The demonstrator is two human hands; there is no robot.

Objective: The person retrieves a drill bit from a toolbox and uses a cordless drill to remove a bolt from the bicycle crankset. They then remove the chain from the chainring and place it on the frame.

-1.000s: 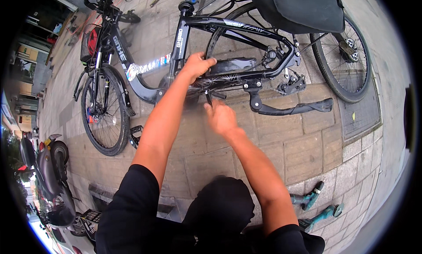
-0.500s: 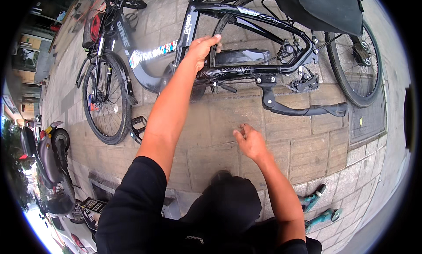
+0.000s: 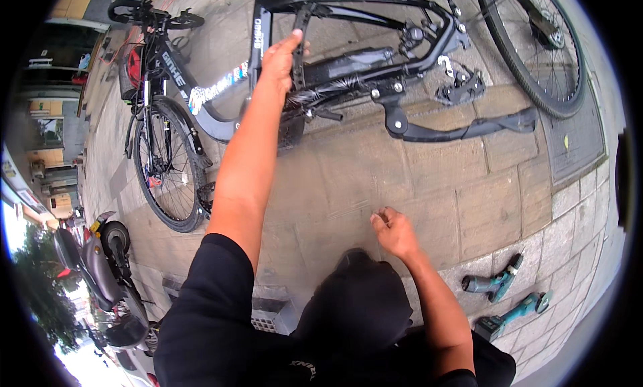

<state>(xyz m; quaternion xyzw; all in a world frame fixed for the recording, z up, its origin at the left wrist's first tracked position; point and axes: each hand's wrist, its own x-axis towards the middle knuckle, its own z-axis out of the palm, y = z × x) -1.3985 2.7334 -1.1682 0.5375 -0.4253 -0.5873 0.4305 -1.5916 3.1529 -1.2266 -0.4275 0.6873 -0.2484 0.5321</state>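
Observation:
A black bicycle point(image 3: 348, 91) stands across the far side of the paving, its rear frame end holding no wheel. My left arm reaches to it, and my left hand point(image 3: 276, 64) is closed round a curved black mudguard point(image 3: 305, 20) just behind the seat tube point(image 3: 258, 38). The far fingers are partly hidden behind the mudguard. My right hand point(image 3: 396, 233) hovers over the paving in front of my knee, thumb and fingers pinched together. Whatever may be between them is too small to make out. From the rear end hang a derailleur point(image 3: 462, 89) and a kickstand point(image 3: 455, 131).
Two teal cordless power tools, a drill-like one point(image 3: 501, 283) and a longer one point(image 3: 519, 314), lie right of my right forearm. A spoked wheel point(image 3: 536, 72) stands at far right near a metal cover point(image 3: 573, 142). The bicycle's front wheel point(image 3: 167, 166) and a parked scooter point(image 3: 97, 270) are at left.
My view has shifted, so the bicycle sits higher in it and the power tools show fully. My left hand keeps its hold on the mudguard; my right hand remains pinched over the paving.

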